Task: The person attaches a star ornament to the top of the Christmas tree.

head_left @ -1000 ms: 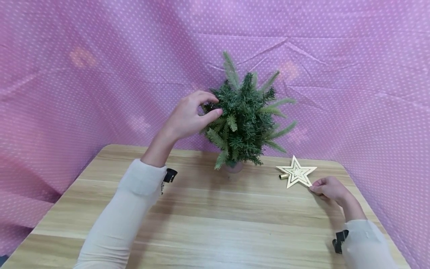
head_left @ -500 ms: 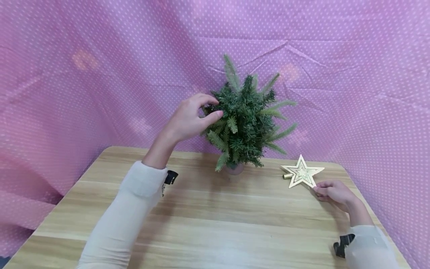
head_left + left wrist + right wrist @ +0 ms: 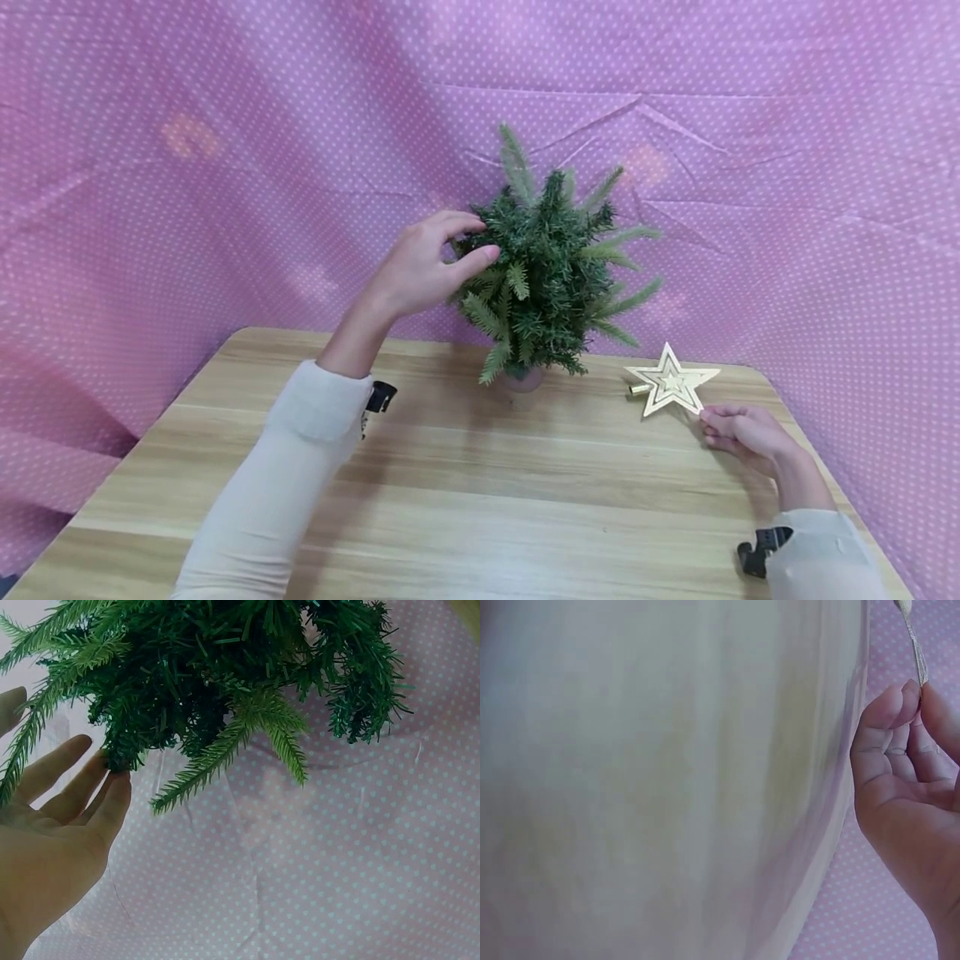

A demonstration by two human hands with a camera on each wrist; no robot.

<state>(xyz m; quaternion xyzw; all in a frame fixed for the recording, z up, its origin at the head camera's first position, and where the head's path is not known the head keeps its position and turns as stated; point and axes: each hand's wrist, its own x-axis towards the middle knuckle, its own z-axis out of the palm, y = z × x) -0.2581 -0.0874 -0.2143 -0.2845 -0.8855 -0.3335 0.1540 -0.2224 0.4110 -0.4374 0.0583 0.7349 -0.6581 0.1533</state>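
Observation:
A small artificial Christmas tree [image 3: 551, 258] with dark and light green branches stands upright near the back of the table. On its left side is my left hand [image 3: 427, 262], thumb and fingers spread apart at the branches. The left wrist view shows fingertips [image 3: 118, 780] of that hand right at a dark branch tip. Toward the table's right edge, my right hand [image 3: 746, 433] pinches one point of a gold star topper [image 3: 671, 383] between thumb and fingers. A short gold tube sticks out at the star's left. Seen from the right wrist, the star is nearly edge-on [image 3: 919, 660].
The tree's pale round base [image 3: 522, 379] rests on the wood-grain table [image 3: 480, 492]. Pink dotted cloth [image 3: 300, 167] hangs close behind the tree and along both sides of the table. Black camera mounts [image 3: 763, 552] sit on both wrists.
My right hand has shifted slightly right with the star, whose tilt has changed a little. My left hand stays beside the tree. The head view has tipped up slightly.

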